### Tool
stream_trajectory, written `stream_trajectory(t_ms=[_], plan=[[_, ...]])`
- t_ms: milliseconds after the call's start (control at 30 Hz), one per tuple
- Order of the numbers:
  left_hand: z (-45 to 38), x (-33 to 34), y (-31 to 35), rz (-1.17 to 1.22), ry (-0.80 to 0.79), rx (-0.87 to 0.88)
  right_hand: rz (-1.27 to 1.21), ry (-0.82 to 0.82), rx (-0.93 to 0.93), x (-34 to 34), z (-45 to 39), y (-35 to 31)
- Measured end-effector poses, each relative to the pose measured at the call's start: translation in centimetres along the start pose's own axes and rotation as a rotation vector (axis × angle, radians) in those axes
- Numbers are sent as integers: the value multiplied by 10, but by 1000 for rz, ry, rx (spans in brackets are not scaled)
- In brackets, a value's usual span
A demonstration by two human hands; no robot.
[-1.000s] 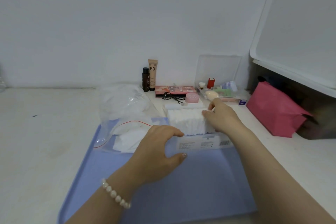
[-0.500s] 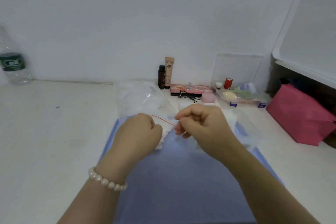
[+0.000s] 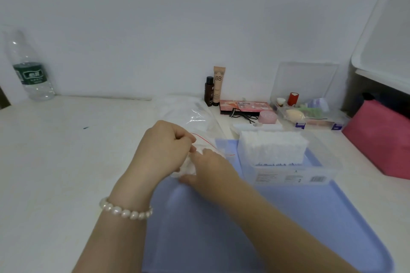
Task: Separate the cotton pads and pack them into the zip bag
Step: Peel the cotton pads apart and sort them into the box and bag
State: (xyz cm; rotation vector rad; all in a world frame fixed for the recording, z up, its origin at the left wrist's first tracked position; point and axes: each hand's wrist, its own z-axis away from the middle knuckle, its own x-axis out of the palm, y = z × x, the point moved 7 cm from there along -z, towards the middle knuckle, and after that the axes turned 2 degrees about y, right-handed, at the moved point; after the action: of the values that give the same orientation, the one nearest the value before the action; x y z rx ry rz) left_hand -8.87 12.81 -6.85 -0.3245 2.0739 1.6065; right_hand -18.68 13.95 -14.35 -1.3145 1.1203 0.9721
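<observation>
Along the desk's [image 3: 55, 162] back edge stand a water bottle [image 3: 30, 68] near the left corner, a dark bottle [image 3: 209, 91] touching a BB tube [image 3: 218, 85] mid-edge, then a pink palette [image 3: 244, 106], a black cord [image 3: 241, 115] and a pink round case [image 3: 267, 117]. A red pouch [image 3: 381, 142] lies at the right edge.

An open clear case [image 3: 310, 115] by the back edge holds a red cap, a beige sponge and green bits. A blue tray [image 3: 288, 228] covers the desk's near right part. On its far right corner sits a clear box [image 3: 290, 170] with a stack of cotton pads [image 3: 273, 146] standing on edge inside.

The zip bag [image 3: 195, 117], red line at its mouth, lies over the tray's far left corner and stretches toward the back edge; white pads show inside. The left hand [image 3: 164, 150], a pearl bracelet [image 3: 125, 209] on its wrist, is curled and pinches the bag's mouth. The right hand [image 3: 210, 168] reaches into the opening just beside it, fingers around a white pad [image 3: 188, 167]; the left hand and the bag hide its fingertips.
</observation>
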Motion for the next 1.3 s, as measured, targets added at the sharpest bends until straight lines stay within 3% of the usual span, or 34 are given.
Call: stream_trajectory(t_ms=[167,400,667,800,933,1067,1200,1300], plan=[[0,-5,1,113,-21,-41,11,52,-111,-11,6,6],[3,3,2,189,-65,-78,-13,125,-85,-22,7,17],[4,8,2,174,-96,-37,46,50,-79,-22,12,23],[4,9,1,146,-115,-42,44,243,-134,-24,8,17],[6,15,-2,-19,-225,-29,136,141,-57,-20,1,24],[14,26,1,-298,-356,27,64,322,-52,-33,8,29],[13,23,-1,-387,-316,55,101,590,-60,-59,25,23],[17,29,0,-473,-392,75,52,700,-119,-67,33,24]])
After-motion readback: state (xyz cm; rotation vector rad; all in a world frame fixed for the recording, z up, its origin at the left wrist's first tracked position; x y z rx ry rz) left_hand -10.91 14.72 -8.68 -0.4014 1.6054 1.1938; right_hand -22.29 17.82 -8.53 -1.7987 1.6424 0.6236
